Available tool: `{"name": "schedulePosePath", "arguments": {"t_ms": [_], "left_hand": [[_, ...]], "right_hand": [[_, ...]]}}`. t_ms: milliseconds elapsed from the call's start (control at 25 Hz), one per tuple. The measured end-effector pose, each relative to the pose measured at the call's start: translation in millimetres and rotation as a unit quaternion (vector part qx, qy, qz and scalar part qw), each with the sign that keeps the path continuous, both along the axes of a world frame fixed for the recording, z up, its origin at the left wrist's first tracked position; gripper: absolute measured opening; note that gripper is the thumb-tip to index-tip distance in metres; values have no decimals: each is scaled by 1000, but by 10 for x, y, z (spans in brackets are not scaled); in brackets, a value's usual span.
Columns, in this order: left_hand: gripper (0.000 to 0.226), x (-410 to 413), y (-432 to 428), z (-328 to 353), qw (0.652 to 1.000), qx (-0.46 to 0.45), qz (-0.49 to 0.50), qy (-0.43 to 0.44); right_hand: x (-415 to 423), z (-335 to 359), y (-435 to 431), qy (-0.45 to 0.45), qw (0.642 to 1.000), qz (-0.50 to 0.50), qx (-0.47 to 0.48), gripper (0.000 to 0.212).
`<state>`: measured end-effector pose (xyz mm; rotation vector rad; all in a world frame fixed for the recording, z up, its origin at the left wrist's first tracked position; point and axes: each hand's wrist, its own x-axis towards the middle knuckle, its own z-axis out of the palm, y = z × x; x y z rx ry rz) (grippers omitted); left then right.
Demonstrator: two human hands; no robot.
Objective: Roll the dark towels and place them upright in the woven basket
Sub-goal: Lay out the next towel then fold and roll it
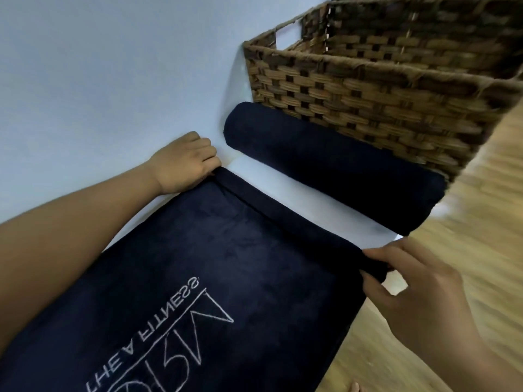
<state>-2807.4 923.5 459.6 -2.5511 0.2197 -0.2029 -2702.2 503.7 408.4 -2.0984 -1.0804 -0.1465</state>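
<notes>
A pale white counter [85,80] is seen across the left and middle, and beyond its right edge a blurred light wood-grain floor [481,250] is shown.

A smooth, pale blue-white tabletop [99,66] fills the left and upper part of the view under soft, even light. To its right shows a light brown wood-grain floor [481,264], blurred.
</notes>
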Motion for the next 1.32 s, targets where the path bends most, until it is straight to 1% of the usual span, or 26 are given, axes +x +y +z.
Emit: {"name": "schedulePosePath", "arguments": {"t_ms": [80, 160, 240, 320, 400, 480, 520, 600, 640, 680, 760, 800, 840, 880, 920, 960, 1000, 1040, 1080, 1120, 1160, 1200, 1240, 1320], "left_hand": [[25, -56, -46, -5, 1000, 9, -3, -12], [21, -132, -83, -64, 999, 22, -18, -47], [20, -206, -125, -157, 995, 30, -18, -89], [21, -268, -180, -211, 993, 34, -6, -116], [20, -331, -174, -239, 992, 26, -5, -125], [16, -438, -116, -287, 995, -1, -14, -102], [22, -498, -104, -298, 996, -19, -8, -85], [40, -602, -135, -288, 994, -89, 32, -51], [43, -621, -180, -245, 988, -131, 72, -34], [39, -602, -234, -174, 978, -171, 120, -12], [26, -469, -277, 13, 945, -252, 206, 32], [22, -363, -273, 102, 931, -277, 233, 49], [17, -248, -266, 175, 918, -286, 264, 73], [12, -138, -251, 234, 907, -283, 297, 98], [6, -36, -246, 279, 895, -278, 327, 119], [6, 53, -250, 310, 888, -267, 348, 134], [13, 115, -274, 327, 890, -244, 354, 148], [22, 150, -311, 318, 900, -214, 346, 159], [31, 174, -331, 297, 912, -191, 323, 167], [41, 176, -333, 287, 920, -189, 293, 177], [48, 157, -324, 278, 920, -208, 271, 193], [51, 124, -317, 267, 916, -230, 254, 210], [50, 87, -306, 245, 917, -232, 234, 224], [40, 8, -259, 179, 940, -199, 177, 211]], "right_hand": [[22, -89, -16, -96, 994, 32, 30, 11], [48, -179, -33, -194, 976, 89, 35, 16], [106, -213, -63, -259, 955, 146, 19, 17], [136, -196, -81, -297, 936, 187, -1, 26], [170, -164, -70, -309, 927, 211, -19, 33], [194, -148, -59, -312, 925, 216, -39, 36], [189, -145, -62, -309, 926, 214, -46, 36], [150, -161, -97, -277, 937, 207, -48, 29], [109, -161, -113, -239, 950, 195, -46, 26], [63, -143, -124, -186, 965, 179, -38, 26], [-18, -72, -98, -64, 988, 142, 0, 25], [-49, -15, -71, -6, 993, 116, 22, 19], [-71, 37, -45, 46, 994, 96, 37, 8], [-75, 74, -28, 96, 991, 79, 45, 8], [-70, 94, -26, 140, 987, 64, 45, 15], [-67, 110, -27, 196, 979, 52, 32, 15], [-54, 111, -37, 248, 968, 39, 16, 25], [-42, 110, -56, 275, 961, 28, -7, 34], [-25, 120, -60, 281, 959, 20, -32, 37], [-20, 150, -50, 269, 961, 12, -64, 31], [-26, 200, -36, 254, 962, 11, -96, 24], [-37, 250, -17, 241, 963, 17, -118, 23], [-46, 286, -2, 231, 964, 26, -130, 23], [-79, 330, 30, 195, 970, 42, -142, 20]]}}
